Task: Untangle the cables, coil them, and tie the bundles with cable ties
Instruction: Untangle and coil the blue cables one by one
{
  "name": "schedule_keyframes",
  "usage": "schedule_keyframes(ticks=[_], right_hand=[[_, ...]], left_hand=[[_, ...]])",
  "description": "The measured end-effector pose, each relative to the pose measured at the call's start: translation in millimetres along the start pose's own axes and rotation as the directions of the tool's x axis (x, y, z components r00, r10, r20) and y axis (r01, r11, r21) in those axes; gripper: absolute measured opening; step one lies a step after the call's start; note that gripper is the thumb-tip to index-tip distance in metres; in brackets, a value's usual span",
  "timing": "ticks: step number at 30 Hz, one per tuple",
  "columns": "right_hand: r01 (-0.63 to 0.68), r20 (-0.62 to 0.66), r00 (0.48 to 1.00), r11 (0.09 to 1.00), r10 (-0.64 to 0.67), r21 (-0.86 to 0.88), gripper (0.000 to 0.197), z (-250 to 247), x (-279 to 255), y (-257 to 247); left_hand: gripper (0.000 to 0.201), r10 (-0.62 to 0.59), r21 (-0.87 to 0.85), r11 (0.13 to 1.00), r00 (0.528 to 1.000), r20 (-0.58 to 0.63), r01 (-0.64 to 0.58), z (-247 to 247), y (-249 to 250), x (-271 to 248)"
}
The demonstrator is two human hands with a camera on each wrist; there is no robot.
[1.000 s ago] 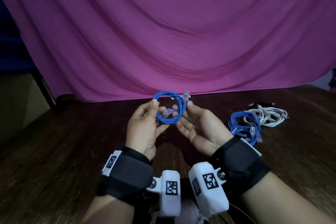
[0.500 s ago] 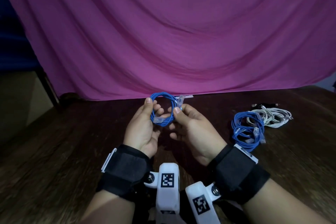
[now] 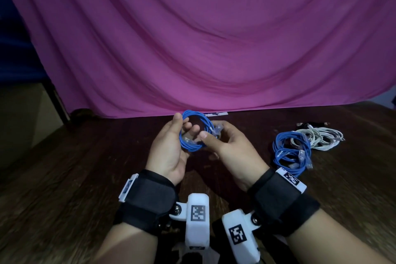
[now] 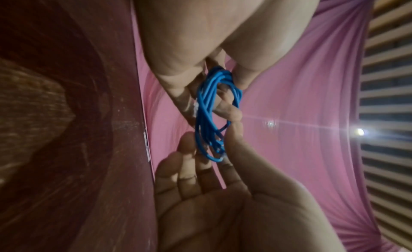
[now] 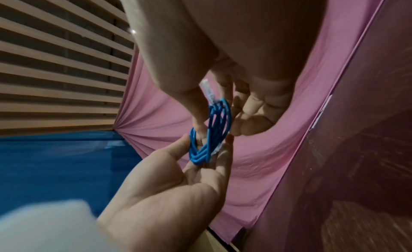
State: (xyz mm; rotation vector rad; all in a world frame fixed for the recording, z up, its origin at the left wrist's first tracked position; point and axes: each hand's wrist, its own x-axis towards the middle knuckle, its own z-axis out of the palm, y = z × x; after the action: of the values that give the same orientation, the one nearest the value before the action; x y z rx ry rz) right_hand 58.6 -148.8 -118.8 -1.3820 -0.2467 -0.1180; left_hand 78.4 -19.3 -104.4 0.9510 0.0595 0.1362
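A small blue cable coil (image 3: 194, 113) with clear plugs is held upright above the wooden table (image 3: 85, 178), between both hands. My left hand (image 3: 185, 124) grips the coil's left side, thumb on the outside and fingers through the ring. My right hand (image 3: 211, 133) pinches the right side near a clear plug (image 3: 218, 129). In the left wrist view the coil (image 4: 205, 118) runs edge-on from my left fingers down to the right hand (image 4: 223, 203). In the right wrist view the coil (image 5: 214, 130) hangs below a plug (image 5: 207, 90), and the left hand (image 5: 178, 176) holds it from below.
A second blue coil (image 3: 289, 152) lies on the table to the right, with a white cable bundle (image 3: 319, 138) and a dark cable (image 3: 312, 124) behind it. A pink cloth (image 3: 214, 49) hangs at the table's far edge, with a white strip (image 3: 214, 114) at its foot.
The hands and the coil have shifted slightly left. My right hand has turned inward, and its thumb now presses on the coil's lower right side.
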Motion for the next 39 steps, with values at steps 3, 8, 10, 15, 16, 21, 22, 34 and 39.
schedule_keyframes(ticks=[3,8,10,15,16,21,22,34,39], right_hand=[[-0.063,-0.024,0.998,0.998,0.064,0.013,0.014,-7,4,1],[0.002,0.006,1.000,1.000,-0.002,-0.005,0.017,-12,6,-4],[0.007,0.067,0.998,1.000,-0.006,-0.020,0.015,-15,6,-7],[0.010,0.088,0.996,0.997,-0.003,-0.082,0.002,-26,9,-13],[0.026,0.068,0.997,0.994,-0.018,-0.107,0.004,-28,9,-14],[0.116,-0.013,0.992,0.945,-0.126,-0.307,0.008,-36,15,-16],[0.114,-0.019,0.992,0.944,-0.126,-0.309,0.009,-35,14,-17],[-0.097,-0.125,0.982,0.951,0.139,0.294,0.009,-19,13,-13],[-0.079,-0.247,0.947,0.894,0.206,0.441,0.014,-14,11,-5]], left_hand=[[0.024,0.094,0.037,0.995,0.996,0.009,-0.095,0,-3,-1],[0.026,0.149,0.036,0.988,0.989,-0.017,-0.149,0,1,-2],[0.028,0.153,0.059,0.987,0.987,-0.044,-0.150,-2,3,-1],[0.029,0.171,0.157,0.973,0.985,-0.012,-0.167,-9,9,1],[0.029,0.192,0.191,0.964,0.981,-0.004,-0.187,-10,9,2],[0.029,0.312,0.323,0.898,0.950,0.008,-0.297,-11,9,4],[0.029,0.312,0.323,0.898,0.950,0.006,-0.297,-10,9,3],[0.021,0.092,-0.014,0.996,0.995,0.048,-0.091,13,-4,-10],[0.019,0.016,0.097,0.995,0.997,0.078,-0.024,18,-9,-17]])
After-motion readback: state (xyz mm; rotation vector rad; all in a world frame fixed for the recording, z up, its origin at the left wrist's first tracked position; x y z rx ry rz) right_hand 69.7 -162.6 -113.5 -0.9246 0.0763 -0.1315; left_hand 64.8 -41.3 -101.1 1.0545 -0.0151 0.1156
